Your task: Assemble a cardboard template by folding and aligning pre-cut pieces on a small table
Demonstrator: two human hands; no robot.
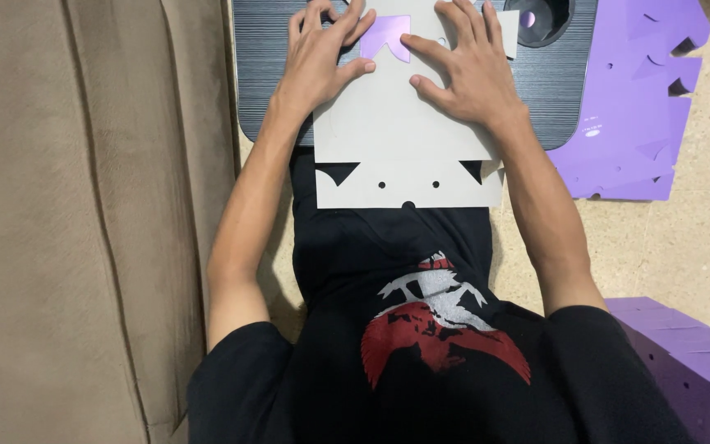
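A flat grey cardboard sheet point(404, 136) with die-cut notches and small holes lies across a dark lap table point(260, 74), its near end hanging over my lap. A small purple flap point(386, 34) is folded over near the sheet's far end. My left hand point(318, 53) presses flat on the sheet's left part, fingers spread, fingertips touching the purple flap. My right hand point(466, 62) presses flat on the right part, its index finger at the flap's right edge. Neither hand grips anything.
A beige sofa point(59, 222) fills the left side. Purple die-cut cardboard sheets point(630, 107) lie on the tiled floor at the right, and more purple pieces point(692, 362) at the lower right. The table has a round cup recess point(540, 20).
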